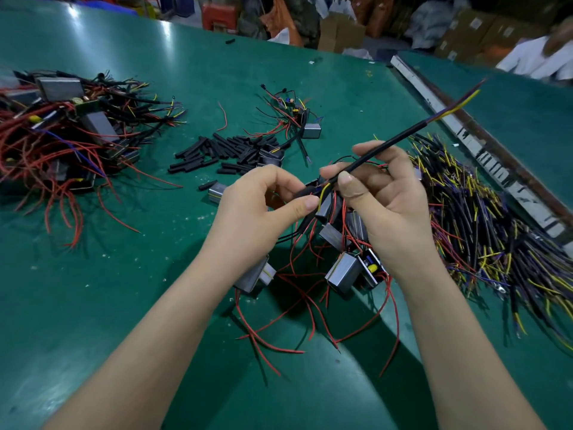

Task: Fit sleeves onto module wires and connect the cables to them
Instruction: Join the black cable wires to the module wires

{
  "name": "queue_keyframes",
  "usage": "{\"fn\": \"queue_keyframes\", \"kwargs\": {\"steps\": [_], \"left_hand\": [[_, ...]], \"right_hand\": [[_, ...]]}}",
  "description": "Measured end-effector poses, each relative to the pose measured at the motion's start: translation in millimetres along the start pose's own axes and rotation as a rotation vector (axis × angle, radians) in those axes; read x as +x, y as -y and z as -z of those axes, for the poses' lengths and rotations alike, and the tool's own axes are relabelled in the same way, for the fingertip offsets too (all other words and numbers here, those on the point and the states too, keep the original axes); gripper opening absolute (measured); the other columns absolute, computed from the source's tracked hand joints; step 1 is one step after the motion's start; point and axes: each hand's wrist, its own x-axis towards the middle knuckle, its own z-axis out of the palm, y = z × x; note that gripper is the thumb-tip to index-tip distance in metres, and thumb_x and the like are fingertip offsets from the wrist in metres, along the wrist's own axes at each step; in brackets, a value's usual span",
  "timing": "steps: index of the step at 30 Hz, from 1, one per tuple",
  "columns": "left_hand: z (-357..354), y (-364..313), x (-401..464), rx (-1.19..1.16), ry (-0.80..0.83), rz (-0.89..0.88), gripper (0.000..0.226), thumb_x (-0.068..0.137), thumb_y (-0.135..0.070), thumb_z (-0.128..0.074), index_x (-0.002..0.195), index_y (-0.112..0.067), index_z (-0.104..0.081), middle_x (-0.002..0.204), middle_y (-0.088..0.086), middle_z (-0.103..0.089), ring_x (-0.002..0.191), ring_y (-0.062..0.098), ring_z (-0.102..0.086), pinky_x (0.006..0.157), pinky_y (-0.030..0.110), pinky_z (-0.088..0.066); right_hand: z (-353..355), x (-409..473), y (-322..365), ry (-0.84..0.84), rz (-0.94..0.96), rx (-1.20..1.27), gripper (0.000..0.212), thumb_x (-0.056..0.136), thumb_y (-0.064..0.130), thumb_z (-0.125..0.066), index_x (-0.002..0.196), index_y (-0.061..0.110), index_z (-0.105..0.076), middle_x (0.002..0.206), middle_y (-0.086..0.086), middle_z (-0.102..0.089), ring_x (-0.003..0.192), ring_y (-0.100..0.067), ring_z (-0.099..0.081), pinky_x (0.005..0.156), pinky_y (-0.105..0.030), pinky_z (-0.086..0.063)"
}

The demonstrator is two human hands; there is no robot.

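Observation:
My right hand (pixel 383 197) pinches a black cable (pixel 400 138) that slants up to the right and ends in bare yellow and purple leads. My left hand (pixel 263 197) pinches a black sleeve (pixel 305 193) on a wire, right beside the cable's lower end, where a yellow lead (pixel 324 189) shows. A grey metal module (pixel 325 209) hangs just below between both hands. Several more grey modules (pixel 342 271) with red wires lie on the table under my wrists.
Loose black sleeves (pixel 229 152) lie in a heap at the middle of the green table (pixel 93 290). A pile of modules with cables (pixel 59 125) sits at left, a pile of black cables (pixel 483 218) at right. A person in white (pixel 539 60) stands far right.

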Motion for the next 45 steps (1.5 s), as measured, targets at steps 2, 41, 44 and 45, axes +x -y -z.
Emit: {"fn": "queue_keyframes", "kwargs": {"steps": [2, 41, 44, 45], "left_hand": [[0.0, -1.7, 0.4, -0.040, 0.025, 0.013, 0.017, 0.076, -0.024, -0.077, 0.076, -0.029, -0.061, 0.065, -0.016, -0.056, 0.061, -0.006, -0.049, 0.061, 0.009, -0.036], [7.1, 4.8, 5.2, -0.140, 0.161, -0.037, 0.014, 0.077, -0.021, -0.074, 0.083, -0.031, -0.066, 0.073, -0.017, -0.066, 0.069, -0.001, -0.058, 0.067, 0.014, -0.044], [7.0, 5.8, 5.3, -0.162, 0.149, -0.043, 0.015, 0.077, -0.019, -0.074, 0.083, -0.030, -0.067, 0.072, -0.018, -0.066, 0.067, -0.003, -0.057, 0.064, 0.010, -0.042], [6.9, 5.2, 4.7, -0.159, 0.146, -0.039, 0.013, 0.077, -0.020, -0.073, 0.083, -0.029, -0.067, 0.072, -0.018, -0.066, 0.066, -0.003, -0.057, 0.064, 0.010, -0.042]], "right_hand": [[-0.3, -0.3, 1.7, -0.008, 0.008, 0.017, 0.024, 0.092, 0.001, -0.053, 0.107, 0.018, -0.047, 0.093, 0.000, -0.074, 0.096, -0.015, -0.067, 0.087, -0.027, -0.049], [-1.6, -1.6, 8.0, 0.034, -0.088, 0.002, 0.024, 0.091, -0.006, -0.056, 0.101, 0.016, -0.051, 0.085, 0.001, -0.070, 0.087, -0.009, -0.066, 0.080, -0.021, -0.050], [-1.7, -1.1, 8.1, 0.034, -0.104, -0.039, 0.023, 0.090, -0.002, -0.060, 0.101, 0.017, -0.053, 0.083, 0.002, -0.072, 0.086, -0.013, -0.067, 0.083, -0.024, -0.052], [-1.6, -0.9, 8.3, 0.033, -0.106, -0.061, 0.023, 0.089, 0.000, -0.062, 0.100, 0.018, -0.054, 0.083, 0.002, -0.073, 0.086, -0.014, -0.066, 0.083, -0.027, -0.052]]}}
